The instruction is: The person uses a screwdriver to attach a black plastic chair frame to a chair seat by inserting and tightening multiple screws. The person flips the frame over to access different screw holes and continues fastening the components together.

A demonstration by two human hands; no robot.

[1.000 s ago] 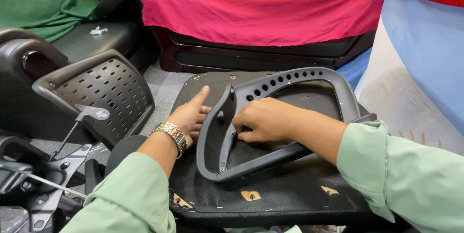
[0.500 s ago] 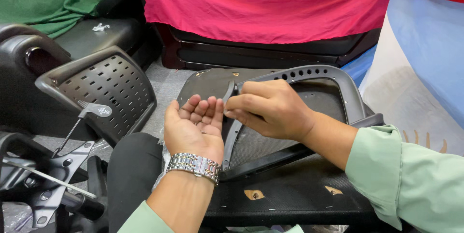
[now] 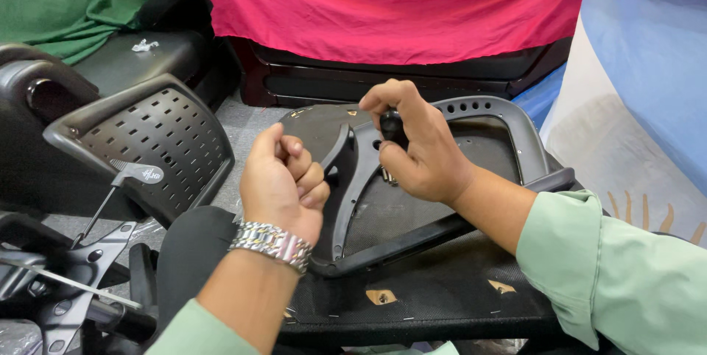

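Right hand (image 3: 423, 152): fingers (image 3: 394, 156) clenched round a small black knob-like part (image 3: 392, 125), pressed against the grey plastic armrest frame (image 3: 515, 123); short metal screws (image 3: 387, 175) show beneath the palm.

Left hand (image 3: 283, 182): fingers curled into a loose fist just left of the frame; whether anything lies inside it cannot be told. Steel link wristwatch (image 3: 271, 243) on the wrist.

Armrest frame: curved, looped, matte grey, perforated along its top arc, lying on an upturned black chair seat base (image 3: 442, 289) with textured fabric underside and staples.

Surroundings: perforated black plastic backrest (image 3: 158, 134) to the left; magenta cloth (image 3: 390, 5) draped behind; green cloth (image 3: 66, 1) far left.
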